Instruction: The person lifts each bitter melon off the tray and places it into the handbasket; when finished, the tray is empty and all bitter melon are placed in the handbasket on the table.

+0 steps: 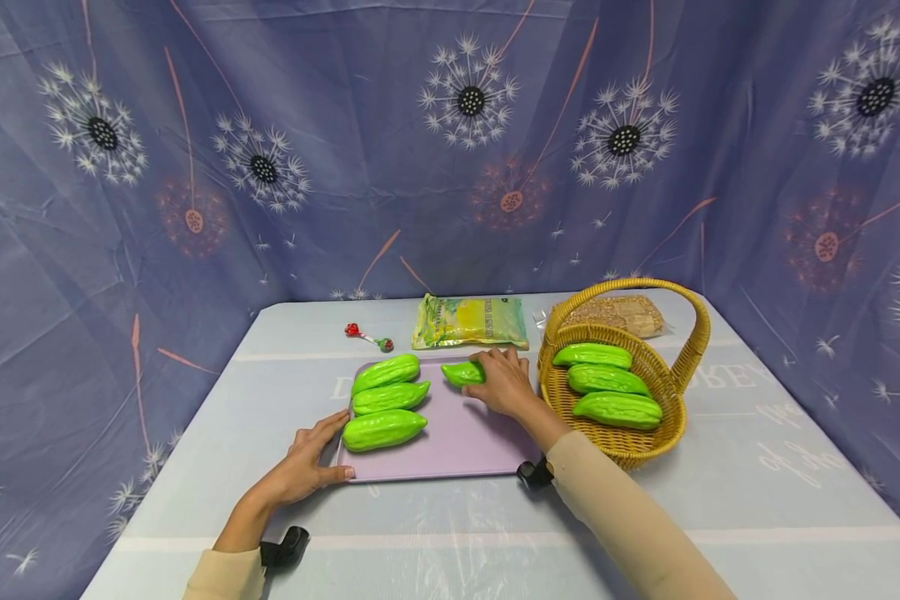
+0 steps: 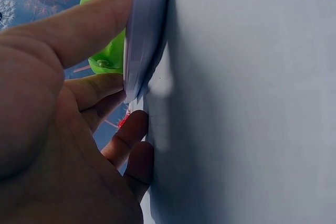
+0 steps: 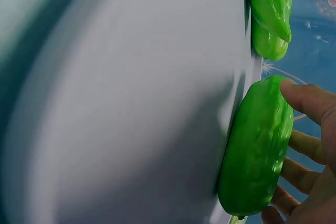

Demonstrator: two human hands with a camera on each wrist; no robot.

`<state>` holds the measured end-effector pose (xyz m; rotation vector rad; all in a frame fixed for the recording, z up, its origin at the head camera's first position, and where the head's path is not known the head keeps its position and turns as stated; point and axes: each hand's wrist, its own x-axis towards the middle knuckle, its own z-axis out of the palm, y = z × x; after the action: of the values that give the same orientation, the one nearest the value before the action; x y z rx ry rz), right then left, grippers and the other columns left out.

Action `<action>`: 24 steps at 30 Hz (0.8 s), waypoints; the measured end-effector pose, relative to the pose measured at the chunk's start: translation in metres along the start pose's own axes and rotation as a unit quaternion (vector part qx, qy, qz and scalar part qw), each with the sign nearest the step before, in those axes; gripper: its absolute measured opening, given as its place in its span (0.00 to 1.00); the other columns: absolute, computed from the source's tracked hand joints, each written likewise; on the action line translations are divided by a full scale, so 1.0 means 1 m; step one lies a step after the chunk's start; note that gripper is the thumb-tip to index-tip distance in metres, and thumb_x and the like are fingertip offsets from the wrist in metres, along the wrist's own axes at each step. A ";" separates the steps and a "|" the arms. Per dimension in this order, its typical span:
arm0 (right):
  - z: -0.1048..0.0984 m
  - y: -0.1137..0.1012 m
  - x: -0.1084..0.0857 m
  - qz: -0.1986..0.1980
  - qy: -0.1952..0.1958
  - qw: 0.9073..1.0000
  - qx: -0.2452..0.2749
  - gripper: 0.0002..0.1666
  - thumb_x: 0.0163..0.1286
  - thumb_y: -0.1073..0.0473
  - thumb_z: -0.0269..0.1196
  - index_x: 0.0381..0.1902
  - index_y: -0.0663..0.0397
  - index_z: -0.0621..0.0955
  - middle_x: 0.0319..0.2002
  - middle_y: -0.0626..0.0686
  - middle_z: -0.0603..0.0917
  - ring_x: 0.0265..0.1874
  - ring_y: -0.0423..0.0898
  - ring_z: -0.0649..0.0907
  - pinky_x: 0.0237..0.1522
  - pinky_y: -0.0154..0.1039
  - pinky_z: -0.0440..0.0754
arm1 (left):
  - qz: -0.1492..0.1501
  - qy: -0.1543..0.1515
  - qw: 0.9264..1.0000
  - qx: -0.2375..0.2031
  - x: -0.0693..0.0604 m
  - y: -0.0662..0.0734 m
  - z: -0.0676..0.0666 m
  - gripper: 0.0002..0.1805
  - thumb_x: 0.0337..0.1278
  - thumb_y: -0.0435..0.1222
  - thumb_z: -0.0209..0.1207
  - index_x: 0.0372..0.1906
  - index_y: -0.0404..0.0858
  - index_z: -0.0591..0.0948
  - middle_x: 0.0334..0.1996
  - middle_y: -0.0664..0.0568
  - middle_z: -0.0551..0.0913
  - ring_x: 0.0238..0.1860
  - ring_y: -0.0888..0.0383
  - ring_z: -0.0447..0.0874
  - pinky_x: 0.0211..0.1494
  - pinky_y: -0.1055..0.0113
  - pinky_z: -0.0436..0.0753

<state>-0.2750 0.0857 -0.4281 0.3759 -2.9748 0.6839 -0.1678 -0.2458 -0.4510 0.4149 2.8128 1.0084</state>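
My right hand (image 1: 504, 383) grips a green bitter melon (image 3: 257, 150) at the back of a lilac tray (image 1: 465, 446). Its thumb lies on one side of the melon and the fingers on the other. The melon appears to touch the tray. On the tray's left side, three more bitter melons (image 1: 384, 431) lie in a column, tips pointing right. My left hand (image 1: 307, 458) touches the tray's front left corner, thumb at the front rim and fingers along the left edge. In the left wrist view its fingers look mostly straight against the rim (image 2: 142, 40).
Right of the tray stands a yellow wicker basket (image 1: 678, 417) with a tall handle and three bitter melons (image 1: 618, 410) inside. Behind the tray lie a green-yellow packet (image 1: 470, 322), a small red-and-green rattle-like item (image 1: 369, 337) and a clear bag of brownish contents (image 1: 618, 317).
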 end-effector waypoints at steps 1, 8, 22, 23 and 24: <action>0.000 0.000 -0.001 -0.001 0.001 1.000 -0.002 0.33 0.55 0.43 0.69 0.58 0.45 0.76 0.54 0.54 0.78 0.54 0.55 0.68 0.54 0.55 0.59 | 0.001 0.001 1.000 0.000 0.000 0.000 0.000 0.48 0.45 0.49 0.68 0.71 0.39 0.61 0.72 0.47 0.58 0.55 0.49 0.58 0.53 0.53 0.60; -0.002 0.000 -0.008 -0.015 0.005 1.000 0.002 0.32 0.55 0.46 0.69 0.58 0.44 0.77 0.52 0.53 0.79 0.50 0.54 0.69 0.51 0.53 0.60 | 0.002 0.002 1.000 0.000 0.000 -0.001 0.001 0.48 0.45 0.49 0.68 0.71 0.40 0.61 0.72 0.47 0.58 0.56 0.48 0.58 0.53 0.53 0.60; 0.003 -0.001 -0.020 -0.048 -0.016 0.999 0.003 0.32 0.53 0.48 0.70 0.57 0.45 0.77 0.52 0.52 0.80 0.51 0.53 0.70 0.55 0.54 0.60 | 0.006 0.007 1.000 -0.001 0.000 0.001 0.000 0.47 0.44 0.47 0.69 0.70 0.38 0.62 0.71 0.45 0.59 0.55 0.47 0.58 0.52 0.53 0.59; 0.004 -0.002 -0.022 -0.048 -0.020 0.999 -0.001 0.32 0.53 0.48 0.70 0.57 0.44 0.77 0.51 0.51 0.80 0.50 0.53 0.70 0.56 0.53 0.60 | 0.007 0.008 1.000 -0.001 0.000 0.001 0.001 0.47 0.44 0.46 0.69 0.70 0.38 0.62 0.71 0.45 0.59 0.55 0.47 0.58 0.52 0.53 0.59; 0.004 -0.002 -0.023 -0.049 -0.023 0.999 -0.003 0.32 0.53 0.48 0.70 0.57 0.44 0.77 0.51 0.51 0.80 0.50 0.52 0.70 0.55 0.53 0.61 | 0.007 0.008 1.000 -0.002 -0.001 0.001 0.001 0.47 0.44 0.46 0.69 0.70 0.38 0.62 0.71 0.45 0.59 0.55 0.47 0.58 0.52 0.53 0.59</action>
<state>-0.2520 0.0875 -0.4336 0.5406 -2.9775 0.6642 -0.1670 -0.2449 -0.4508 0.4290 2.8251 1.0237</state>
